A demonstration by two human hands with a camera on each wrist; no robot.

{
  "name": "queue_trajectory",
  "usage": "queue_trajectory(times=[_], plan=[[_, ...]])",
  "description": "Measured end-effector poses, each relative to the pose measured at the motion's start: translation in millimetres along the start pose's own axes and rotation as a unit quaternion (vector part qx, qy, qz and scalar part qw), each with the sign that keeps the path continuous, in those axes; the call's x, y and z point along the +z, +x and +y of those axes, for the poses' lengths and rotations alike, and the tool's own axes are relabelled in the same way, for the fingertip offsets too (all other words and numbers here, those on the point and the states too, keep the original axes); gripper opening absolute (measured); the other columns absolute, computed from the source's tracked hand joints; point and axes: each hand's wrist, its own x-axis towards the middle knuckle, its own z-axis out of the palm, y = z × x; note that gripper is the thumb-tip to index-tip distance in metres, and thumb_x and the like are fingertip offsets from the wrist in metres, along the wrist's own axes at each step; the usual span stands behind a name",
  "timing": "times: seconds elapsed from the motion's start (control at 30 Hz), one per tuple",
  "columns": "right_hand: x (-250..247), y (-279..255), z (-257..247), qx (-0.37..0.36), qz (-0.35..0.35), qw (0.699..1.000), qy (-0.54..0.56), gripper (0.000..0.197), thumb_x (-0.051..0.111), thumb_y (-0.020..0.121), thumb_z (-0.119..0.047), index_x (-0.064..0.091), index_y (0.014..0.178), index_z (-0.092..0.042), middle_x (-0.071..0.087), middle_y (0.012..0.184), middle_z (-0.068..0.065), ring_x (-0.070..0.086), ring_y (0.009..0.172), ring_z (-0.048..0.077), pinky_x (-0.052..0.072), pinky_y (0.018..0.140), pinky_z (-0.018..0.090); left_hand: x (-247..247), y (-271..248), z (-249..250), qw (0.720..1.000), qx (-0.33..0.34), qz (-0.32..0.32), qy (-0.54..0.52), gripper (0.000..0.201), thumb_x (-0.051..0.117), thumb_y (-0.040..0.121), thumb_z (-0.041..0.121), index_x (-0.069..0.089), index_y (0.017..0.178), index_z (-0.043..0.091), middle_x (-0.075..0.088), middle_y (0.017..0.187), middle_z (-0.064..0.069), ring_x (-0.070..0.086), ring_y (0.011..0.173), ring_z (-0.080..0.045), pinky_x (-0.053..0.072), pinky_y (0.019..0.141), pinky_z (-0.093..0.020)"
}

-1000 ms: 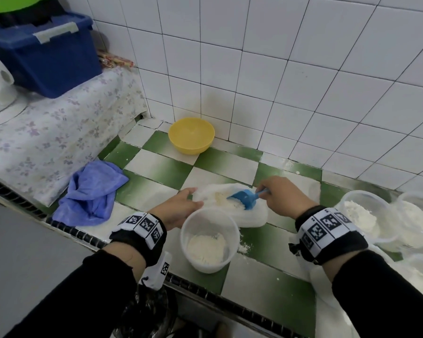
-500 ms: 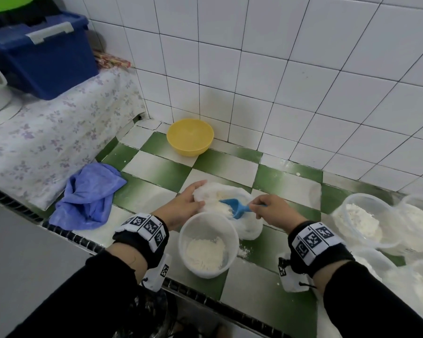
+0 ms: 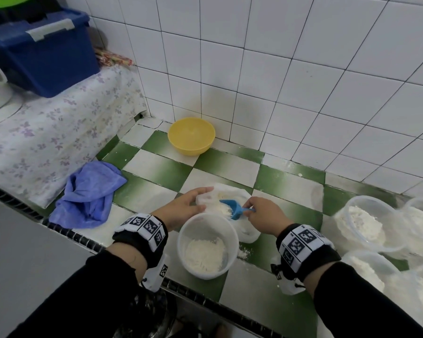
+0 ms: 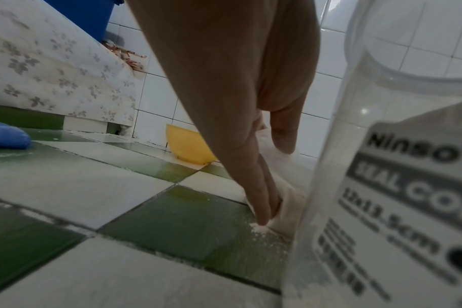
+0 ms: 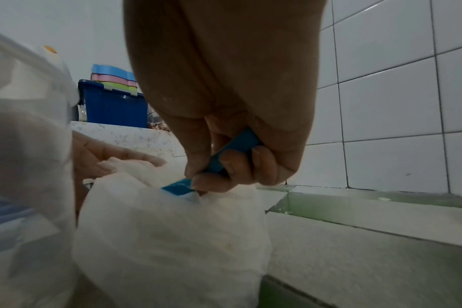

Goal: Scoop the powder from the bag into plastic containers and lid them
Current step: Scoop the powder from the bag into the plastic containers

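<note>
A white bag of powder [image 3: 232, 195] stands open on the green and white tiled counter [image 3: 156, 172]. My left hand [image 3: 186, 206] rests on the bag's left side with straight fingers [image 4: 261, 181], thumb on the plastic. My right hand [image 3: 261, 215] grips the handle of a blue scoop [image 3: 232, 208], which holds powder over the bag's mouth, just behind a clear round container [image 3: 206, 245]. That container has a shallow layer of powder in it. In the right wrist view the fingers [image 5: 219, 179] curl round the scoop handle [image 5: 232, 150] above the bag [image 5: 172, 239].
Several clear containers heaped with powder [image 3: 366, 225] crowd the right end of the counter. A yellow bowl [image 3: 191, 135] sits by the tiled wall. A blue cloth [image 3: 88, 193] lies at the left, beside a flowered cover with a blue box [image 3: 39, 50] on it.
My right hand has drawn the scoop back toward me, from deep in the bag to its near edge, now loaded with powder. My left hand has stayed on the bag.
</note>
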Motion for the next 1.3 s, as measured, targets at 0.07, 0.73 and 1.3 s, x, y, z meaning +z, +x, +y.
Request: queue_trajectory(times=[0.07,0.73,1.3], plan=[[0.7,1.3,0.7,0.003,0.004,1.000,0.011,0.018,0.048,0.095,-0.021,0.059,0.108,-0.015,0.061,0.110,0.005,0.052,0.094,0.019,0.041,0.081,0.026,0.2,-0.6,0.7,1.000,-0.006,0.000,0.001,0.048,0.054,0.097,0.016,0.044,0.131,0.048,0.048,0.138,-0.001,0.055,0.118,-0.020,0.052,0.095,-0.043],[-43.2,-43.6,6.7,-0.022,0.039,0.982,0.184,0.014,0.056,0.091,-0.019,0.066,0.100,-0.014,0.060,0.072,-0.004,0.047,0.068,0.009,0.035,0.060,0.022,6.5,-31.7,-4.4,0.995,0.037,0.091,-0.025,0.048,0.057,0.096,0.015,0.043,0.137,0.035,0.053,0.109,0.009,0.057,0.090,-0.002,0.054,0.065,-0.018],[-50.0,-105.2,-20.1,-0.155,0.026,0.987,0.022,0.009,0.059,0.089,-0.026,0.066,0.093,-0.022,0.056,0.069,-0.010,0.048,0.064,0.008,0.037,0.059,0.021,9.3,-40.9,-17.5,0.989,0.022,0.088,-0.117,0.057,0.060,0.092,0.007,0.039,0.143,0.024,0.045,0.141,-0.012,0.057,0.116,-0.026,0.053,0.075,-0.032]])
